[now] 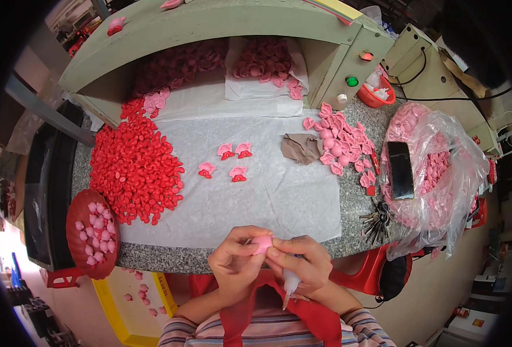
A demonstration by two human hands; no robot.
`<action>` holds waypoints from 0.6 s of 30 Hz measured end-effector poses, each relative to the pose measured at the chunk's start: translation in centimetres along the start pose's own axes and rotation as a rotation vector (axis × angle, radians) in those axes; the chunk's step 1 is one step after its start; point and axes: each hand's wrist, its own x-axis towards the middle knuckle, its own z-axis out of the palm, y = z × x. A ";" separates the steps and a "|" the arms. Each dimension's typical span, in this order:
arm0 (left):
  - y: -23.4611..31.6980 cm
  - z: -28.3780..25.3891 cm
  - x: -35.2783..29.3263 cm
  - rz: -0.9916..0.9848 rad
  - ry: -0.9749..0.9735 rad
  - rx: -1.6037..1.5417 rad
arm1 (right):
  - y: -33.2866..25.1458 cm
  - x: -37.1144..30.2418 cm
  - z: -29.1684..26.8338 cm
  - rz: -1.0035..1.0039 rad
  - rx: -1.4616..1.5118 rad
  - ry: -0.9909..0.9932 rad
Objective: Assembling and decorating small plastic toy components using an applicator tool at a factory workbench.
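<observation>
Above the near table edge, my left hand (231, 265) pinches a small rounded pink plastic piece (262, 244) between thumb and fingertips. My right hand (307, 263) grips the same piece from the other side. Tucked in the palm of that hand is a small whitish squeeze bottle (291, 282), its narrow tip pointing down. Ahead of both hands, several pink shells with red feet (239, 173) stand on white paper (227, 208). A heap of small red pieces (134, 168) lies on the left, and loose pink shells (342, 139) are piled on the right.
A red bowl (76, 231) of pink balls stands at the left edge. A green metal box (209, 26) with pink parts inside spans the back. To the right are a brown cloth (301, 148), phone (400, 170), keys (376, 222) and plastic bag (447, 202). A yellow-rimmed tray (108, 301) sits below.
</observation>
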 end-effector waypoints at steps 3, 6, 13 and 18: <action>0.0 -0.1 0.2 -0.215 0.063 -0.328 | -0.6 0.6 0.2 0.321 0.068 0.028; -0.2 -0.4 0.4 -0.354 0.060 -0.564 | -0.4 1.0 -0.2 0.606 0.324 0.009; -1.2 -0.8 0.3 -0.389 0.064 -0.722 | 0.2 1.0 -0.2 0.791 0.657 0.012; -1.5 -1.2 0.3 -0.370 0.046 -0.695 | 0.4 1.6 -0.4 0.784 0.641 -0.008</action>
